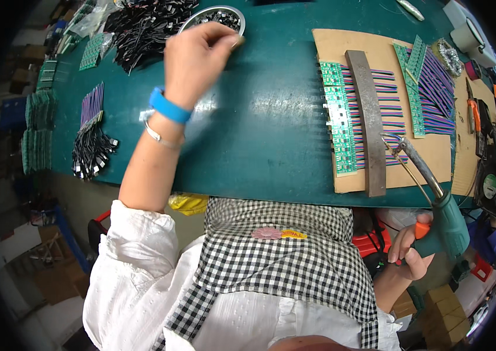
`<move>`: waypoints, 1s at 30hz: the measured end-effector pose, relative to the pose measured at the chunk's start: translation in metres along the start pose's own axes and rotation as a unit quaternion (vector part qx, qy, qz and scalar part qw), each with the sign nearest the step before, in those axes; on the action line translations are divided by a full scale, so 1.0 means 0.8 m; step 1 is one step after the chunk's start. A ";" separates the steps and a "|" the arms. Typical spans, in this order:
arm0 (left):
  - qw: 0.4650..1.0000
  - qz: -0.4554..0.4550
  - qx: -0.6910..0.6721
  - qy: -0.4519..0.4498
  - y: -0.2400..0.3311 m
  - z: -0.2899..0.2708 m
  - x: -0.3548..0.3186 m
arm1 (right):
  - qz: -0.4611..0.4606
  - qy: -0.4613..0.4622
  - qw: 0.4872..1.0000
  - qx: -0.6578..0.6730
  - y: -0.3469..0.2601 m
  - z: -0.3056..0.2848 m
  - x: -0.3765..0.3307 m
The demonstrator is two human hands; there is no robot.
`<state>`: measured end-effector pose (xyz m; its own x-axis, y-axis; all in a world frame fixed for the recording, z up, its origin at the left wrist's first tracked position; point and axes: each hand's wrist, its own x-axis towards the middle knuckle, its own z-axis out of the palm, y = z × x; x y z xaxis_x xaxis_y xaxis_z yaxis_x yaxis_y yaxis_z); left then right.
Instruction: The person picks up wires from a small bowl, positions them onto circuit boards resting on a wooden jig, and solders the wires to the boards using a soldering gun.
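Observation:
My left hand [194,61] is over the near rim of a round metal bowl [242,19] full of small black parts. Its thumb and fingertips are pinched together, and I cannot make out what they hold. At the right, my right hand [410,254] grips a green soldering gun [451,225] with an orange trigger. The gun's metal tip reaches over a row of green circuit boards [337,120] with thin coloured wires. A flat metal bar [367,117] lies across those wires, on a cardboard sheet [350,40].
Black cables [143,35] are heaped beside the bowl. A bundle of purple wires with black connectors [91,137] lies at the left. More boards with purple wires [435,88] rest at the right, near pliers [474,114] and a coil of metal wool [449,57] on the green table [259,128].

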<state>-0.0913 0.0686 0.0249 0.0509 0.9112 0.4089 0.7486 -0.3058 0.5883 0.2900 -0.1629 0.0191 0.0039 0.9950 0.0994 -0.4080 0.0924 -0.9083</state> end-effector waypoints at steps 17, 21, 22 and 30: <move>0.990 -0.009 0.127 0.067 -0.060 -0.017 0.033 | 0.005 0.006 0.999 0.032 0.006 0.015 0.015; 0.991 0.008 -0.038 0.127 -0.030 -0.016 0.017 | 0.008 -0.001 0.999 0.037 0.009 0.024 0.020; 0.992 0.010 -0.049 0.117 -0.011 -0.007 0.013 | 0.005 0.014 0.999 0.036 0.010 0.030 0.022; 0.930 0.069 -0.286 -0.218 0.143 0.008 -0.091 | 0.025 0.055 0.997 -0.041 0.021 0.100 0.062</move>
<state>-0.0051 -0.0309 0.0577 0.4782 0.8389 0.2599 0.2463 -0.4121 0.8772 0.2103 -0.1148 0.0411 0.0868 0.9962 0.0121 -0.3336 0.0405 -0.9418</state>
